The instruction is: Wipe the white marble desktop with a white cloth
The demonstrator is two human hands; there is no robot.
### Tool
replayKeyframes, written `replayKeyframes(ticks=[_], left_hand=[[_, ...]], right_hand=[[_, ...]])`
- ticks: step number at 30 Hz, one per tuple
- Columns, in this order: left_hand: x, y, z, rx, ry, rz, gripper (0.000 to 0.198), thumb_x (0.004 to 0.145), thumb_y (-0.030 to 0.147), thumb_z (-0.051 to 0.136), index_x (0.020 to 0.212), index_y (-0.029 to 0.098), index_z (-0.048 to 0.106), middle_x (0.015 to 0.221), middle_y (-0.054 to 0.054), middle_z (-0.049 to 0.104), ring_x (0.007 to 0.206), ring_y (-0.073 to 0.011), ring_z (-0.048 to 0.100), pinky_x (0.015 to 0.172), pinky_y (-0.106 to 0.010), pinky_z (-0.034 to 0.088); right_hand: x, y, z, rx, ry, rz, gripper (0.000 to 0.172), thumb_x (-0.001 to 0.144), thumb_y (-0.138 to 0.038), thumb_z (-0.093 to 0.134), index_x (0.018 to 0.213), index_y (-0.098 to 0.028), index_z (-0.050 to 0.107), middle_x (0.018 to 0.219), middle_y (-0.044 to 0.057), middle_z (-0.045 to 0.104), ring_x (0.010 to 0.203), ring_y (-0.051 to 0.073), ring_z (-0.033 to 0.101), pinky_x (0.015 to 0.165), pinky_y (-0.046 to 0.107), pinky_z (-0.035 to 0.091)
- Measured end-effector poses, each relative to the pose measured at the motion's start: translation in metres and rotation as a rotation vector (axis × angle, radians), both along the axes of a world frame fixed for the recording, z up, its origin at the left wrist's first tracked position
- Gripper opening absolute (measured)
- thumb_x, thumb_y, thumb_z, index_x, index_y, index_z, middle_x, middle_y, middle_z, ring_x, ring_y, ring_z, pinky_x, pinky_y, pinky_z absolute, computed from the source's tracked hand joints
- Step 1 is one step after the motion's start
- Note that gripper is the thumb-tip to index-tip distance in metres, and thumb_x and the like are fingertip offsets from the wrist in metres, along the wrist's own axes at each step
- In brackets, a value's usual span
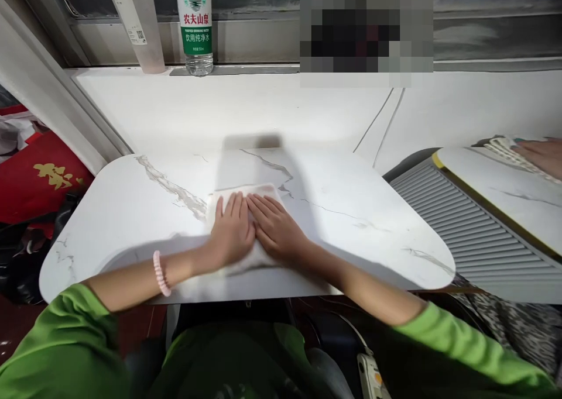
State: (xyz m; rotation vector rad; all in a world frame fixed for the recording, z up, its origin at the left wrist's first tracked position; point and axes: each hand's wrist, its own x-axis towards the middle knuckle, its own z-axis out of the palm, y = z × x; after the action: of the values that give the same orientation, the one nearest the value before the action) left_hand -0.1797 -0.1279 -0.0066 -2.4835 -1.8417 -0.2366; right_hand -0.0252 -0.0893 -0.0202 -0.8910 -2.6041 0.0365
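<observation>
A folded white cloth [263, 261] lies flat near the middle of the white marble-patterned table [360, 212]. Both palms press down on it side by side. My left hand [232, 229] rests flat on the cloth's left part, fingers stretched forward and a little apart. Beside it, my right hand [278, 228] lies flat on the right part, its fingers straight and pointing forward and left. The thumbs meet or nearly meet between them. A pink coiled band [161, 273] circles my left wrist.
On the ledge behind stand a water bottle [195, 30] and a tall translucent container [143, 30]. At right, another person's hand [542, 156] rests on a cloth [511, 150] on a second marble-patterned table [492, 171]. A red bag [44, 179] is at left. Cables [380, 121] run down the wall.
</observation>
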Motion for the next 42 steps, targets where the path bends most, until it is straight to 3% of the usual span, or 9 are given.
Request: replayKeyframes(ticks=[3,6,11,15,23,27,32,35,42], left_hand=[[0.021,-0.031,0.0,0.0,-0.005,-0.128,0.059,0.098,0.028,0.029,0.147,-0.004,0.035,0.155,-0.022,0.031,0.148,-0.0328,0.022,0.121,-0.055,0.015],[0.032,-0.043,0.002,-0.023,-0.031,-0.215,0.06,0.097,0.029,0.031,0.147,-0.004,0.036,0.155,-0.022,0.031,0.147,-0.0349,0.023,0.12,-0.057,0.015],[0.034,-0.024,0.002,-0.053,-0.058,-0.204,0.06,0.095,0.028,0.034,0.147,-0.002,0.037,0.154,-0.022,0.033,0.147,-0.0322,0.025,0.121,-0.054,0.015],[0.034,0.026,0.0,-0.05,-0.08,-0.13,0.058,0.095,0.025,0.032,0.147,-0.003,0.036,0.154,-0.022,0.034,0.147,-0.0302,0.026,0.121,-0.053,0.015],[0.017,0.176,0.0,-0.071,-0.058,-0.16,0.053,0.098,0.022,0.029,0.147,0.003,0.036,0.156,-0.018,0.034,0.146,-0.0249,0.029,0.121,-0.048,0.015],[0.012,0.207,-0.002,-0.067,-0.09,-0.138,0.053,0.097,0.023,0.032,0.147,0.004,0.036,0.156,-0.017,0.035,0.146,-0.0243,0.028,0.121,-0.046,0.014],[0.016,0.2,-0.002,-0.066,-0.099,-0.08,0.053,0.098,0.024,0.03,0.148,0.006,0.035,0.157,-0.014,0.032,0.147,-0.0235,0.026,0.122,-0.045,0.013],[0.022,0.185,-0.001,-0.066,-0.093,-0.059,0.053,0.098,0.024,0.03,0.148,0.006,0.036,0.157,-0.014,0.032,0.147,-0.0239,0.026,0.122,-0.046,0.013],[0.058,0.115,0.002,-0.08,-0.069,-0.085,0.056,0.099,0.025,0.027,0.149,0.0,0.032,0.158,-0.017,0.03,0.148,-0.0263,0.024,0.122,-0.049,0.011]], right_hand=[[0.027,-0.042,0.003,0.009,0.017,-0.023,0.061,0.09,-0.022,0.034,0.148,-0.002,0.036,0.149,0.021,0.044,0.144,0.028,0.034,0.116,0.052,0.035],[0.041,-0.063,0.005,0.01,0.035,-0.063,0.064,0.088,-0.021,0.036,0.149,-0.002,0.033,0.149,0.022,0.044,0.144,0.028,0.034,0.115,0.053,0.037],[0.043,-0.043,0.004,-0.034,0.068,-0.069,0.065,0.085,-0.021,0.037,0.148,-0.003,0.036,0.147,0.021,0.047,0.141,0.028,0.039,0.114,0.053,0.038],[0.037,0.01,0.004,-0.054,0.045,-0.074,0.061,0.086,-0.022,0.034,0.144,-0.003,0.041,0.146,0.019,0.049,0.139,0.028,0.042,0.115,0.052,0.036],[0.01,0.147,-0.002,-0.074,0.0,-0.278,0.059,0.086,-0.02,0.034,0.139,0.003,0.044,0.145,0.023,0.049,0.136,0.033,0.043,0.114,0.051,0.032],[0.005,0.18,-0.005,-0.079,0.043,-0.273,0.057,0.086,-0.022,0.034,0.138,-0.003,0.047,0.143,0.02,0.052,0.133,0.031,0.045,0.113,0.05,0.032],[0.008,0.177,-0.007,-0.08,0.032,-0.322,0.057,0.089,-0.022,0.03,0.141,-0.003,0.045,0.147,0.017,0.049,0.138,0.029,0.041,0.118,0.053,0.021],[0.014,0.163,-0.007,-0.082,0.002,-0.303,0.057,0.09,-0.021,0.03,0.143,-0.004,0.042,0.15,0.017,0.045,0.14,0.028,0.039,0.117,0.051,0.024],[0.055,0.095,-0.002,-0.061,-0.07,-0.252,0.058,0.093,-0.023,0.026,0.145,0.0,0.04,0.151,0.018,0.043,0.142,0.027,0.038,0.117,0.049,0.027]])
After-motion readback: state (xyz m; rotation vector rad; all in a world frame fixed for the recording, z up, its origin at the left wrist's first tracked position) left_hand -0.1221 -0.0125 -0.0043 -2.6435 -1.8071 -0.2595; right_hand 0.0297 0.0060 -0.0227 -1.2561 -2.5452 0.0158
